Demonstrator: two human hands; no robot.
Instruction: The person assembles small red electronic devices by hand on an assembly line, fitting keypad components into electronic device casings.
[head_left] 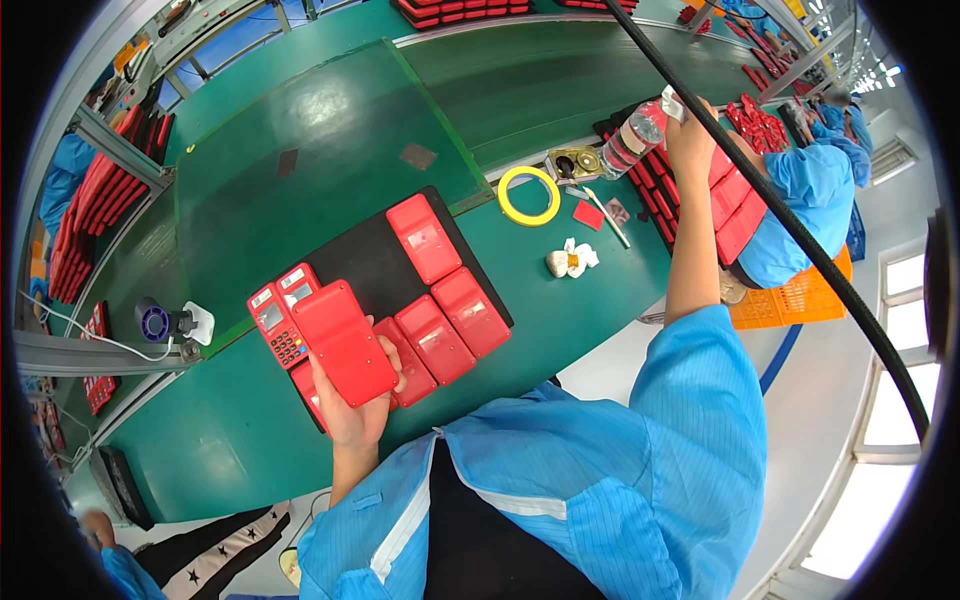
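My left hand (358, 420) is closed around a red payment terminal (345, 342), its plain back facing up, held over a black mat (375, 275). My right hand (692, 145) stretches out to the far right, fingers closed on a white cloth (672, 103). Right beside the cloth is the top of a clear plastic bottle (632, 140); I cannot tell if they touch. Several more red terminals lie on the mat, among them a face-down terminal (423, 238) at the far end and a face-up terminal (272, 318) showing its screen and keys at the left.
Yellow tape (528, 196), a white crumpled cloth bundle (572, 259), a white pen (608, 218) and a small metal tin (574, 163) lie right of the mat. A black cable (780, 215) crosses the right side. Beyond it sits a co-worker in blue (800, 215) near stacked red terminals. A small fan (165, 320) stands left.
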